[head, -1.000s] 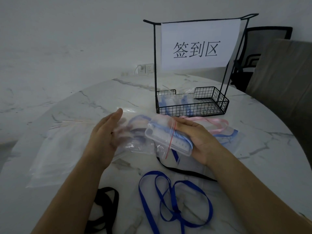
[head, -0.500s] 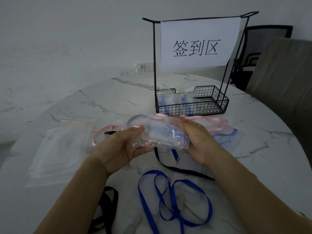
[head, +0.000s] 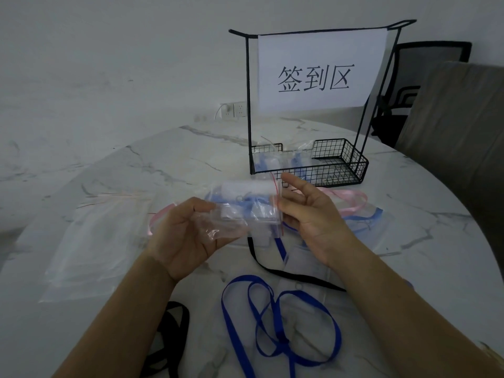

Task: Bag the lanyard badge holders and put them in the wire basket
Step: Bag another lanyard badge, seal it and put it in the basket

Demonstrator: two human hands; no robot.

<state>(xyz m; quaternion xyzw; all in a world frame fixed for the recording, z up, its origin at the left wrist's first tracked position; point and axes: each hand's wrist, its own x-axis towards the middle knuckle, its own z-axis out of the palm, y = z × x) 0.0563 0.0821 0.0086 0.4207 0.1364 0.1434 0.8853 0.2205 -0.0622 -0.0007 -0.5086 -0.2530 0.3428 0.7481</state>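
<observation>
I hold a clear zip bag (head: 246, 205) with a red seal line above the table; a badge holder and a blue lanyard show inside it. My left hand (head: 188, 233) pinches the bag's left end between thumb and fingers. My right hand (head: 308, 214) grips its sealed right end, index finger raised. Behind it stands the black wire basket (head: 338, 170), with bagged holders (head: 272, 163) lying in its left part.
Loose lanyards lie on the marble table: blue (head: 281, 323) in front, black (head: 294, 274) under my right arm, another black one (head: 169, 339) front left, pink (head: 349, 203) by the basket. Empty clear bags (head: 98, 241) lie left. A paper sign (head: 316, 72) hangs on the basket frame.
My left hand went from lying flat against the bag to pinching its left end. Both hands lifted the bag and turned it level, closer to the basket.
</observation>
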